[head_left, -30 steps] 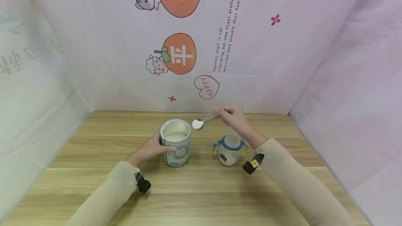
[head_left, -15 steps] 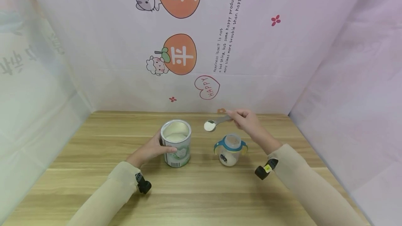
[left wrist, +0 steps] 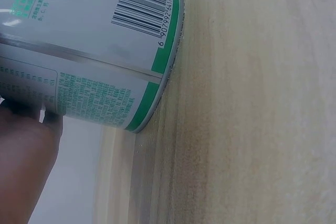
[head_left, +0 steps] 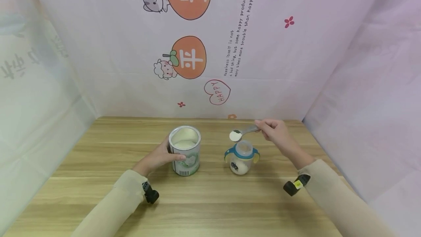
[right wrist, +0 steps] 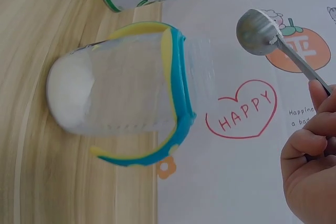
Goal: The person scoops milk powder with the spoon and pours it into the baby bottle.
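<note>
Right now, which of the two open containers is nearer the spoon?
The clear bottle with blue-and-yellow handles: the spoon is close by its mouth, while the printed tin stands farther off, to the left.

Spoon (right wrist: 262,35) of powder (head_left: 235,136), seemingly above bottle (right wrist: 131,85)

White cloth (head_left: 263,54) with orange fruits (head_left: 199,69) lines the far edge of the wood-grain counter (head_left: 210,211); pale sheets (head_left: 368,83) flank it.
</note>
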A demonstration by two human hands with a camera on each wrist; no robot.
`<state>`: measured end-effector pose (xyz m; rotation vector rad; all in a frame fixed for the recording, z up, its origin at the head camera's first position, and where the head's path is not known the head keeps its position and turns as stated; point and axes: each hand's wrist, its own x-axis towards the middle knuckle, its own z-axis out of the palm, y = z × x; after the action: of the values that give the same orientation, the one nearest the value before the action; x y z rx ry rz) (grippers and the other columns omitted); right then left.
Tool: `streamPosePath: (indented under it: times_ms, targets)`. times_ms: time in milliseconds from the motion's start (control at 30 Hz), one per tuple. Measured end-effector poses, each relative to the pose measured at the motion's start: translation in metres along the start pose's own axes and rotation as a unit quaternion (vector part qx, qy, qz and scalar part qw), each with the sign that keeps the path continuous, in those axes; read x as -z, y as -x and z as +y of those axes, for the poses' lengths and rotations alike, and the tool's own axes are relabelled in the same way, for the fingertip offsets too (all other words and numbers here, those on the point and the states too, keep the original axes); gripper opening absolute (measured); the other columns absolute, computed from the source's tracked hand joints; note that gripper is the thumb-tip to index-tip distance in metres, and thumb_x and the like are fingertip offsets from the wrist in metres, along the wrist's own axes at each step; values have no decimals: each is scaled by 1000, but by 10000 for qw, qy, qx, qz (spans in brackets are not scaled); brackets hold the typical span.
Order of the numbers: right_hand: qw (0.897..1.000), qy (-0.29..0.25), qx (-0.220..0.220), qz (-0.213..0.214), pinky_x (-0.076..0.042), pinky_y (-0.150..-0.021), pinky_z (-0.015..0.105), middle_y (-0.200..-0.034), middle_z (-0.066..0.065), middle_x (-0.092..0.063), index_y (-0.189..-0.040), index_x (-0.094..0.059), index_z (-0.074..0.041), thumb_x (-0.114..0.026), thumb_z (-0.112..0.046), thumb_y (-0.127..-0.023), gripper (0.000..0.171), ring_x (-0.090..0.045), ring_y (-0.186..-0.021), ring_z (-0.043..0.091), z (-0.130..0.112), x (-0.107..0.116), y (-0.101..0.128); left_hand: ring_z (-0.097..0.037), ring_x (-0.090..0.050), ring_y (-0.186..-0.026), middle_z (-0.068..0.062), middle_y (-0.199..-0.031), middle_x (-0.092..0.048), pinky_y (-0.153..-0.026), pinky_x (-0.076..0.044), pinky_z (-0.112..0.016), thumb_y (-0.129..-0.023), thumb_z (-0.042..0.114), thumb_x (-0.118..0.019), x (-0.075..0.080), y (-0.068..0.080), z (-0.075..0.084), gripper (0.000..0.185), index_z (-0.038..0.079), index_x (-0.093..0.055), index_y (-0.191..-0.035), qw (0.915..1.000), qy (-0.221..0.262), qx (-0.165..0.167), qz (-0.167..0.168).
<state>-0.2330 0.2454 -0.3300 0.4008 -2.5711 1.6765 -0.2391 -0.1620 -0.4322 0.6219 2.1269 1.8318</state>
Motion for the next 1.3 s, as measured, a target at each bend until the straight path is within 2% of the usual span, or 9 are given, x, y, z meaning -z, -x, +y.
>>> streamPosePath:
  times_ms: [100, 267, 500, 667, 967, 1100, 1200, 1300]
  targets:
    - [10000, 35, 19, 60, -31, -52, 29, -56, -2, -38, -90, -69, -2, -59, -35, -102, 37, -29, -50, 12, 3, 5, 5, -35, -36, -139, -16, -150, -40, -115, -24, -59, -83, 21, -83, 0, 1, 1, 103, 25, -14, -159, 10000, -28, 19, -4]
    - [9999, 47, 44, 136, -29, -47, 29, -56, -3, -38, -92, -67, 4, -60, -34, -102, 40, -30, -50, 11, 9, 13, 11, -35, -36, -139, -16, -150, -40, -115, -24, -59, -84, 20, -83, 0, 0, 0, 102, 26, -15, -159, 10000, -29, 31, 4]
    - [9993, 225, 28, 284, -30, -47, 29, -55, -4, -39, -89, -67, 2, -60, -35, -102, 40, -32, -50, 11, 18, 19, 20, -35, -36, -139, -15, -150, -40, -115, -23, -59, -84, 21, -83, 0, -1, -2, 102, 26, -15, -159, 10000, -68, 23, 24]
    - [9987, 336, -26, 393, -30, -47, 28, -57, -4, -40, -94, -67, 4, -59, -38, -102, 43, -33, -52, 12, 22, 19, 23, -35, -36, -139, -15, -150, -40, -115, -23, -59, -83, 21, -83, 0, -1, -2, 103, 26, -14, -160, 9999, -59, 72, 66]
    - [9975, 411, 90, 567, -31, -45, 28, -57, -3, -44, -92, -70, 1, -59, -34, -102, 38, -34, -51, 11, 37, 16, 24, -35, -36, -139, -15, -150, -41, -115, -23, -59, -84, 22, -83, 0, 1, 0, 103, 25, -14, -160, 9997, -149, 139, 121]
    - [9957, 593, 57, 704, -30, -42, 27, -57, -3, -44, -83, -65, -1, -60, -35, -102, 39, -34, -49, 11, 40, 12, 27, -35, -36, -139, -16, -150, -40, -115, -23, -59, -84, 21, -83, -1, 1, 0, 103, 25, -13, -160, 9998, -130, 133, 118]
    - [9927, 859, 232, 809, -29, -40, 27, -57, -2, -45, -78, -64, -5, -61, -33, -102, 37, -34, -49, 10, 38, 7, 31, -35, -36, -140, -16, -150, -40, -115, -23, -59, -84, 21, -83, -1, 1, 0, 103, 25, -13, -160, 9998, -119, 123, 120]
    - [9880, 1127, 567, 896, -30, -40, 27, -57, -1, -46, -79, -66, -8, -61, -26, -102, 30, -35, -48, 9, 35, 3, 34, -35, -35, -140, -16, -151, -40, -115, -22, -59, -84, 20, -83, -2, 1, 0, 103, 25, -12, -160, 9998, -106, 110, 117]
